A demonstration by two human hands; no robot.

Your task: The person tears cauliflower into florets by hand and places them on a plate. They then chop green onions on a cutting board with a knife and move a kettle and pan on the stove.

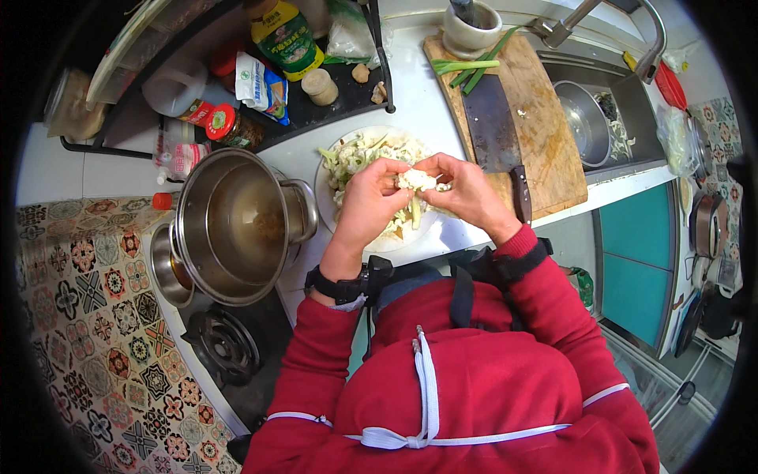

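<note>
Between the fingertips of both hands is a cauliflower floret [416, 180], its pale green stem hanging downward. My left hand [374, 192] pinches it from one side, and my right hand [465, 188] grips the other side. Right below them lies a white plate [324, 183] heaped with cauliflower pieces [367, 151], partly hidden by my hands. To the right, a cleaver [490, 127] with a dark handle rests on a wooden cutting board [551, 130]. Green onion stalks [481, 70] lie across the board's far end, next to a stone mortar [471, 32].
On the left stands a large steel pot [237, 231] with some liquid in it, beside a gas burner [222, 346]. A black rack [349, 89] holds bottles and jars at the back left. The sink [633, 112] at right contains a metal basin [583, 124] under the faucet [648, 65].
</note>
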